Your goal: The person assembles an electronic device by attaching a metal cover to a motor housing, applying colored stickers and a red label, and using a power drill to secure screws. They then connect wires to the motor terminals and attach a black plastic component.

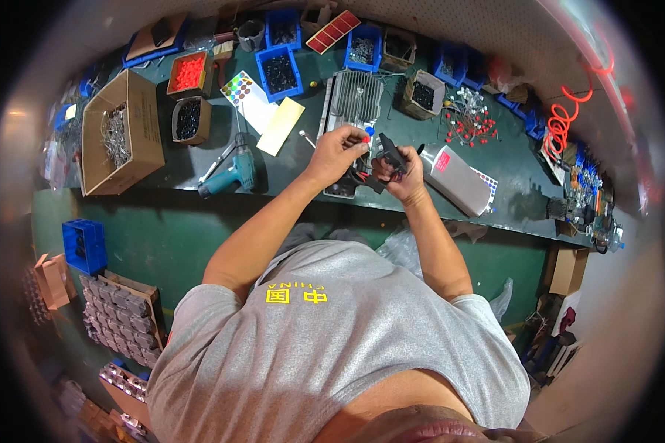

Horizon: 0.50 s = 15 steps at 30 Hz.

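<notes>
Head view, left hand [338, 151]: fingers curled and pinched on a small red-tipped part [365, 139], held just above the near end of the finned housing [355, 100].
Head view, right hand [400, 175]: closed round a black tool [389, 153], its nose pointing up toward the left hand; red wire ends show just below the two hands, touching or not I cannot tell.
Housing: grey, ribbed, lies on the worktop [510, 170] straight ahead of both hands, its near end partly hidden under them.
Right of the right hand: a grey cover [458, 179] with a red label, just beside the wrist.
Left of the left hand: a yellow card [281, 125], a sheet of coloured dots [238, 88], and a teal drill [233, 173] lying flat, well apart from the fingers.
Beyond the hands: blue bins [279, 72] of dark parts, a box of red parts [189, 73], loose red-capped leads [471, 114] off to the right.
Far left: a carton [122, 133] of metal bits.
Step, as I judge it: a small part is being fitted or crimped at the housing's near end, part in one hand, tool in the other.
Next move, as I judge it: calls for bringing the tool's nose squarely onto the pinched part and keeping the left fingers clear of it.
</notes>
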### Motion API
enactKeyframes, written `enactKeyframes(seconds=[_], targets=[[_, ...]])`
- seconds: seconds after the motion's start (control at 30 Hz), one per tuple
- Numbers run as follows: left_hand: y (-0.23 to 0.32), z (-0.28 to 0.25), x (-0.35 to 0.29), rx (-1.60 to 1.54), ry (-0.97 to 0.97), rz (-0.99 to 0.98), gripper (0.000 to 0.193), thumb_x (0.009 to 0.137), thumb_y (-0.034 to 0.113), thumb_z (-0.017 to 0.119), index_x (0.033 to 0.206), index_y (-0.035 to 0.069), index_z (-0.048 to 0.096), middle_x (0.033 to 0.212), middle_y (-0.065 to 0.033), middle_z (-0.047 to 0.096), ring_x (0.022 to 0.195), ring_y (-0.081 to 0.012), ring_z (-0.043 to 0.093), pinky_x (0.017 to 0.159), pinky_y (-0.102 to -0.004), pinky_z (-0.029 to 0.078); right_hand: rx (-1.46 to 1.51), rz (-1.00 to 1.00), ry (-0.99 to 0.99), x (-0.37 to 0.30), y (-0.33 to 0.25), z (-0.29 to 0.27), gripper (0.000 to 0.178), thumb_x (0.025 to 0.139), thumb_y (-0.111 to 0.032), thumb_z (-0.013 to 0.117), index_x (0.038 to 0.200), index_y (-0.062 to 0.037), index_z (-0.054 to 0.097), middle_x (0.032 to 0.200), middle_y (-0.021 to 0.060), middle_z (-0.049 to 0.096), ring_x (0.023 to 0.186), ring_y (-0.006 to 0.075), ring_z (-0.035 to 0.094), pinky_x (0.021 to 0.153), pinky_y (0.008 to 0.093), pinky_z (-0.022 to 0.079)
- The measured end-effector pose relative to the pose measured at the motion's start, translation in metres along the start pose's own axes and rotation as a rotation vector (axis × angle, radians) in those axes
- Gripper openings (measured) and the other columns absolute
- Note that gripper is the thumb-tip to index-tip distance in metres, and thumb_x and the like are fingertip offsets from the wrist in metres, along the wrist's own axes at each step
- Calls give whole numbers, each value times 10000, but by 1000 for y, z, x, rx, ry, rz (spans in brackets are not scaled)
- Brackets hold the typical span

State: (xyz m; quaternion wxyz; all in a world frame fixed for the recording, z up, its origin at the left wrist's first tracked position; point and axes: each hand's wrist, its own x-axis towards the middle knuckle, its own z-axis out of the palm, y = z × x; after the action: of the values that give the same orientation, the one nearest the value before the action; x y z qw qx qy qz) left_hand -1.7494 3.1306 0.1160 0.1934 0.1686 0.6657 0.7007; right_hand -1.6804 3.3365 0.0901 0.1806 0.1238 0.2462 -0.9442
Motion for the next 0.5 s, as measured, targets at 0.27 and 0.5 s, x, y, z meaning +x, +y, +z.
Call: enactKeyframes(seconds=[0.27, 0.5], targets=[[-3, 3, 2, 38, -67, -30, 240, 938, 48, 694, 1164, -32, 679, 1003, -46, 715, 884, -93, 633, 820, -263, 520, -45, -8, 16, -1, -2, 8, 387, 950, -357, 418, 798, -41, 582, 620, 23, 470, 556, 148, 391, 526, 291, 325], [5, 3, 3, 64, -79, -77, 249, 924, 60, 705, 1156, -29, 694, 985, -51, 726, 862, -96, 641, 796, -269, 531, -58, 4, 14, 1, -1, 6, 395, 954, -352, 413, 931, -25, 634, 638, 17, 489, 549, 142, 389, 526, 287, 326]])
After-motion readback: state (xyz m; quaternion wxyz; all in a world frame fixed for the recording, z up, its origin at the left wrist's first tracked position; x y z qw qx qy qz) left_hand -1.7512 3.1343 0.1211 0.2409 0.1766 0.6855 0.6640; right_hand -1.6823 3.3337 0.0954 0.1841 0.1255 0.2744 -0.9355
